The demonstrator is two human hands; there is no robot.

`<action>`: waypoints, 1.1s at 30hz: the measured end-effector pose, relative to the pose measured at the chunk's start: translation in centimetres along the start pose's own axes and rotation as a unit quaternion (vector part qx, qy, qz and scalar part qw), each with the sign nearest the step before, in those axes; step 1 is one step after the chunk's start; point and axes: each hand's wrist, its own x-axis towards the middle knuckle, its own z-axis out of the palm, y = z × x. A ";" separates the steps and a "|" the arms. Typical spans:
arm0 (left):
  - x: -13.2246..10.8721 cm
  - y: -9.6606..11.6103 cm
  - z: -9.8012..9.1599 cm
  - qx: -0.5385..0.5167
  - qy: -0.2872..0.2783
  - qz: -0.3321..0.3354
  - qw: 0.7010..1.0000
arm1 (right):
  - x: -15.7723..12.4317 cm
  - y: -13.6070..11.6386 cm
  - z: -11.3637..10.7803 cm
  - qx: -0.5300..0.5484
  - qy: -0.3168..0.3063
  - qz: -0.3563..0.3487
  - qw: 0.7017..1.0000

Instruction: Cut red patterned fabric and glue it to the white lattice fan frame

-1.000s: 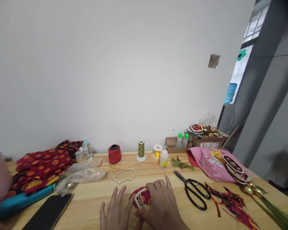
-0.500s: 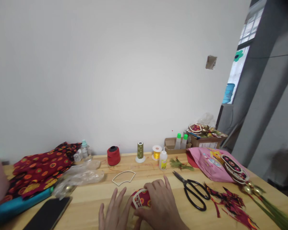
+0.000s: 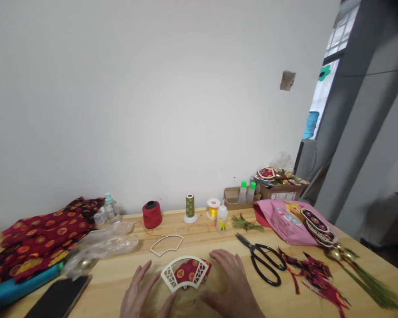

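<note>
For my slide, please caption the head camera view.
Left hand and right hand flank a cream fan-shaped frame over red patterned fabric on a wooden table, near black-handled scissors.

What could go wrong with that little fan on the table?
The thin cream lattice frame might snap if it gets pressed too hard. The red fabric fan could slide out of place. The right hand could also bump the black-handled scissors lying nearby, and their blades may be sharp.
</note>
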 end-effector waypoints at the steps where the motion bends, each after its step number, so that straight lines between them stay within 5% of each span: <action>1: 0.1 0.2 0.2 -0.014 -0.005 -0.014 1.000 | -0.2 0.0 0.6 0.000 0.001 0.001 1.000; 6: 0.9 1.6 0.9 -0.083 0.019 -0.069 0.994 | 0.0 -0.9 1.4 0.032 0.044 0.022 0.998; 15: 2.0 2.5 1.9 -0.087 -0.020 -0.104 0.991 | 1.0 -1.3 1.5 0.028 0.094 0.038 0.994; 33: 1.8 3.5 2.2 0.138 -0.200 -0.091 0.966 | 1.0 0.2 2.5 -0.059 0.079 -0.020 0.995</action>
